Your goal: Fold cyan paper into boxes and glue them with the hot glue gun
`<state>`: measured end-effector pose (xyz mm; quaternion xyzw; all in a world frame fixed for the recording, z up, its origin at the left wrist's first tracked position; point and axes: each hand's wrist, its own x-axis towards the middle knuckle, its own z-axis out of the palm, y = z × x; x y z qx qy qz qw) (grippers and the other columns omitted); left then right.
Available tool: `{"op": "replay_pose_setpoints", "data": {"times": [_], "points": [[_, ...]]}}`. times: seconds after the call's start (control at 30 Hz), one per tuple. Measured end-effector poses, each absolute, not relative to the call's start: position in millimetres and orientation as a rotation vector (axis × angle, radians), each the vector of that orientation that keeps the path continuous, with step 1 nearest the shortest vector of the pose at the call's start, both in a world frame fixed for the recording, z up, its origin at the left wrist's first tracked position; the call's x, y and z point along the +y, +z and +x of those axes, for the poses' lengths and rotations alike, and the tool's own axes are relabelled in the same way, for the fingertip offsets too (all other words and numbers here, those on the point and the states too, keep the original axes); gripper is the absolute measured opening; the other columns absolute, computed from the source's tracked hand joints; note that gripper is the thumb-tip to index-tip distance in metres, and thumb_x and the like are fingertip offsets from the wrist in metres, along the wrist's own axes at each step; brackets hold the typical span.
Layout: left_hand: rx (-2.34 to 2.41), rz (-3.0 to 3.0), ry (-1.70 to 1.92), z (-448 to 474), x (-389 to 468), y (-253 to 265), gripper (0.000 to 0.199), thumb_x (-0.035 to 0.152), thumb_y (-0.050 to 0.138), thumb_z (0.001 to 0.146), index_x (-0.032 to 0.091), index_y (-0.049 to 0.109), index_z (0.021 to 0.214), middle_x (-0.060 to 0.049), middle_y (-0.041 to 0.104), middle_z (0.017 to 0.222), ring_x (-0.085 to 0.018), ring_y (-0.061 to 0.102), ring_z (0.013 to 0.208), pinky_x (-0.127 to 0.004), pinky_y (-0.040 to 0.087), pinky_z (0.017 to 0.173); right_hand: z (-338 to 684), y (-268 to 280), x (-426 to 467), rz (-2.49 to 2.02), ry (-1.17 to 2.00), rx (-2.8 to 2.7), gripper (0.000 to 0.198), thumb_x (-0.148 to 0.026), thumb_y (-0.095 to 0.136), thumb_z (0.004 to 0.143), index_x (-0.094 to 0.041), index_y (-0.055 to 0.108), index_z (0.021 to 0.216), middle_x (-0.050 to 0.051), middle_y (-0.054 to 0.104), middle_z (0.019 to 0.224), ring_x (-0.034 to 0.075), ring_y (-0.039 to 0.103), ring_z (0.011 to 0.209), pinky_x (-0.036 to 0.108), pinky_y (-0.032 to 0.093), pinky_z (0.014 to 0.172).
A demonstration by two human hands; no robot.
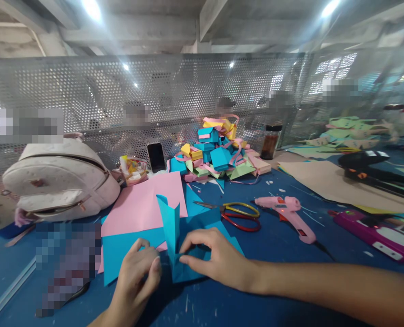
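A sheet of blue paper (170,236) stands partly folded up on the table in front of me, with one flap upright and the rest lying flat to the right. My right hand (219,261) has its thumb and index fingertips at the crease of the upright flap, closed on the paper. Just left of the flap is my left hand (140,272), its fingers curled in loosely and nothing visible in them. Beneath and behind lie a pink sheet (144,204) and another blue sheet (120,254).
Scissors (241,215) with yellow and red handles lie beyond my right hand, near a pink glue gun (290,213). A purple power strip (375,236) and black stapler (365,168) are right. Folded paper pieces (219,154) pile behind; a white backpack (62,177) stands left.
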<state>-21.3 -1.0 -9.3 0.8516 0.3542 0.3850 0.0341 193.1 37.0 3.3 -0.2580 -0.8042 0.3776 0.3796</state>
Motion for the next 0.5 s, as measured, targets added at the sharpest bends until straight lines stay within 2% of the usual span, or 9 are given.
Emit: {"op": "replay_pose_setpoints", "data": {"times": [0.23, 0.5], "points": [[1.199, 2.461, 1.23, -24.1, -4.9, -14.6, 0.021, 0.007, 0.036, 0.094, 0.022, 0.039, 0.079, 0.001, 0.043, 0.071, -0.017, 0.042, 0.069, -0.03, 0.037, 0.064, 192.5, 2.5, 36.7, -0.65, 0.961, -2.052, 0.004, -0.019, 0.067, 0.084, -0.018, 0.071, 0.086, 0.0, 0.073, 0.085, 0.013, 0.066, 0.078, 0.021, 0.047, 0.072], [1.178, 2.326, 1.204, -22.1, -8.0, -7.3, 0.02, 0.01, 0.035, 0.097, 0.022, 0.047, 0.086, -0.001, 0.052, 0.08, -0.018, 0.048, 0.078, -0.031, 0.04, 0.072, 193.0, 2.2, 37.1, -0.647, 0.964, -2.043, 0.004, -0.018, 0.068, 0.084, -0.017, 0.071, 0.086, 0.0, 0.072, 0.084, 0.012, 0.065, 0.077, 0.019, 0.046, 0.071]]}}
